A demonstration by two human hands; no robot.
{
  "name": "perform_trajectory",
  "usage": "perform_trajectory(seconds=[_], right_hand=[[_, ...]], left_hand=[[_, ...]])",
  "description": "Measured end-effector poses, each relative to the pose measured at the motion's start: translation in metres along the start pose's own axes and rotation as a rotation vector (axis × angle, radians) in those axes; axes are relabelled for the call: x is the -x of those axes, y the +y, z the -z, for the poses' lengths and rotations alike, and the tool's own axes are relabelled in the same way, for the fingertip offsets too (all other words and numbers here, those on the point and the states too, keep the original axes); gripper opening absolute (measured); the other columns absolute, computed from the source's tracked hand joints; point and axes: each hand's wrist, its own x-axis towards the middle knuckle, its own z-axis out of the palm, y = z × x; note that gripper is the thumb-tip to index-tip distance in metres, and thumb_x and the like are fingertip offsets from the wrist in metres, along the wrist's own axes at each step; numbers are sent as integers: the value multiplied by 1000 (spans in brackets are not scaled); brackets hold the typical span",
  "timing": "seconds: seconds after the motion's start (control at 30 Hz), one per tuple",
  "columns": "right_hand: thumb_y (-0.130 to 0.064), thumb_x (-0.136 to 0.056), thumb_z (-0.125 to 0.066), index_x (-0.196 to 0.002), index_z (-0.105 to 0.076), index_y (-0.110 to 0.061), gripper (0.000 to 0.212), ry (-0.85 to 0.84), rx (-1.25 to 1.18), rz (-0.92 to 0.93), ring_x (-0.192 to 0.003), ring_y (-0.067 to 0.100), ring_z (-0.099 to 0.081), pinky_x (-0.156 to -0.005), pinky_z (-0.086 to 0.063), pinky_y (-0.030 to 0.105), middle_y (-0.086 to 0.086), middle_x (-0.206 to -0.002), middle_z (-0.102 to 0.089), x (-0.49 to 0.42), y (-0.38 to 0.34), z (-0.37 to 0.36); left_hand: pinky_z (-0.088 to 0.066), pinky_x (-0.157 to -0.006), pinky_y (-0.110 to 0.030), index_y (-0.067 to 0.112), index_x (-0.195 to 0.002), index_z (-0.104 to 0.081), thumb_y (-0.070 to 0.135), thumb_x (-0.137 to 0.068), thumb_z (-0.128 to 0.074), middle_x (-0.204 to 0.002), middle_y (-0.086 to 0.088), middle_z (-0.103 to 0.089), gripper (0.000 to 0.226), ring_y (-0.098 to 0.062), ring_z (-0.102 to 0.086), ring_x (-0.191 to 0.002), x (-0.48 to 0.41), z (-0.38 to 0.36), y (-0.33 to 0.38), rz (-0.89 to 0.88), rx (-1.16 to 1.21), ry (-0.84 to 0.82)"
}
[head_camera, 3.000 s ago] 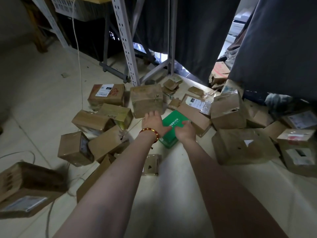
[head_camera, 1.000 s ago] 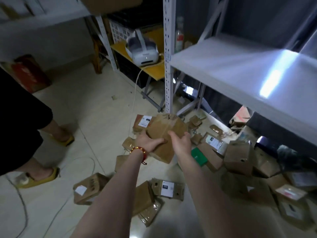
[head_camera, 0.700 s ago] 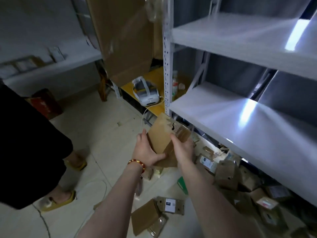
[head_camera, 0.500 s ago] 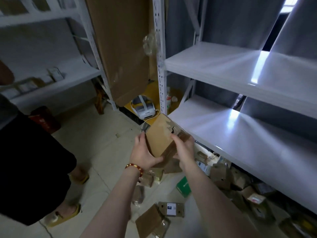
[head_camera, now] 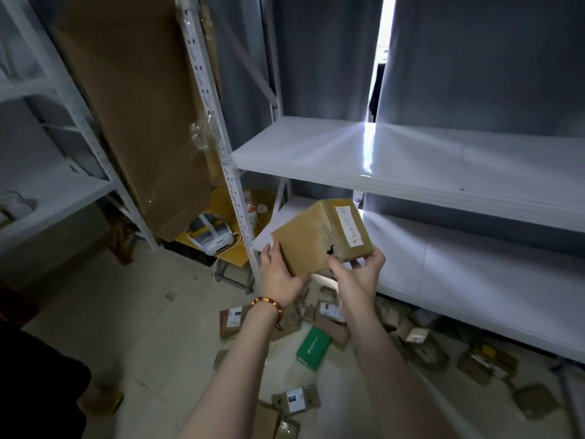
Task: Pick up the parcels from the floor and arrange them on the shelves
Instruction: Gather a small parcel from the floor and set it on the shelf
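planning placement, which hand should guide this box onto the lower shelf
Right, probably: the right hand grips the parcel on its shelf side, beside the lower shelf; the left hand holds the far edge.

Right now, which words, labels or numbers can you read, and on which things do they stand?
No text can be read.
On the held parcel: white label with red marks, blurred.
On the floor parcels: white labels, too small.
On the green parcel: pale print, too small.

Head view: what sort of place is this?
Likely a parcel storeroom or sorting room: white steel shelving racks, labelled cardboard parcels strewn on the floor, and one brown parcel held near the lower shelf.
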Motion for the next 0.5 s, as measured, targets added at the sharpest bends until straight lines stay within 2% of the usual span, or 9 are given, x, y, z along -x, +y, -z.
perform_trajectory(seconds=[0.07,0.1,0.17,0.23,0.3,0.37,0.4,0.5], right_hand=[[-8,-72,-83,-130,-32,-29,81,23,16,105,-122,10,-53,-85,-51,22,-12,-125,-50,-6,-10,18],[-8,-71,-84,-131,-31,-29,83,30,21,146,-123,9,-52,-83,-51,20,-16,-124,-49,-9,-13,27],[-4,-69,-85,-133,-30,-30,88,40,14,202,-128,10,-49,-82,-55,20,-13,-129,-46,-18,-16,44],[-2,-68,-86,-136,-29,-31,94,53,-5,243,-134,11,-44,-90,-56,28,-8,-139,-41,-28,-21,57],[-5,-65,-88,-140,-28,-33,100,65,-1,302,-136,10,-42,-98,-54,39,-6,-144,-40,-38,-29,64],[-11,-62,-89,-142,-27,-33,104,40,17,385,-137,10,-42,-101,-52,44,-2,-145,-41,-49,-38,67],[-11,-61,-89,-143,-27,-31,105,28,30,433,-138,12,-42,-102,-51,46,1,-145,-41,-55,-42,69],[-7,-60,-86,-145,-27,-27,105,3,71,549,-140,19,-39,-102,-50,51,6,-149,-39,-70,-56,75]], left_hand=[[-38,-111,-45,34,-144,-34,31,-77,-71,-143,-9,-39,77,-31,-40,-132,-7,-18,16,46,174,-53],[-43,-106,-51,41,-133,-42,33,-76,-66,-137,-8,-48,62,-33,-48,-126,-11,-27,23,76,283,-77],[-48,-100,-52,40,-118,-49,38,-80,-55,-129,-4,-56,39,-27,-55,-118,-12,-41,47,120,498,-105],[-48,-100,-52,33,-118,-52,39,-95,-48,-122,4,-56,24,-21,-55,-117,-8,-47,79,110,665,-120],[-54,-90,-46,32,-124,-51,47,-101,-38,-121,10,-52,30,-19,-53,-117,-8,-50,109,108,768,-171],[-57,-75,-37,37,-116,-55,56,-100,-33,-120,10,-56,34,-18,-55,-116,-12,-53,136,80,819,-203],[-58,-71,-36,37,-115,-57,62,-97,-34,-120,8,-59,38,-19,-57,-115,-15,-54,148,79,850,-208],[-59,-67,-38,32,-128,-55,78,-75,-47,-127,0,-60,70,-23,-61,-113,-23,-57,171,82,934,-186]])
